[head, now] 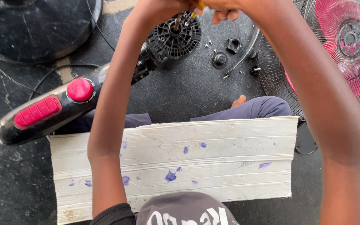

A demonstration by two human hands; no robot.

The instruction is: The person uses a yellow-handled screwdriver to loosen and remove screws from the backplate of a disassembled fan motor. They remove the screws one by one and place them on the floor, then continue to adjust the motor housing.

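1. Fingers [226, 14] of both hands bunch at the top centre of the frame, pinching a yellow-handled tool [200, 6], mostly cropped, over the motor shaft [176, 23].
2. Left hand [163, 6] and right hand [223, 8] meet there, seemingly to steady it.
3. Black fan motor [173, 39] lies just below, face up for access.
4. Loose nuts [233, 45] sit right of it, near a pink-bladed grille [346, 46].
5. White board [176, 162] serves as a seat.

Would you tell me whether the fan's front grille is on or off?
Off: the wire grille lies on the floor beside the bare motor housing.
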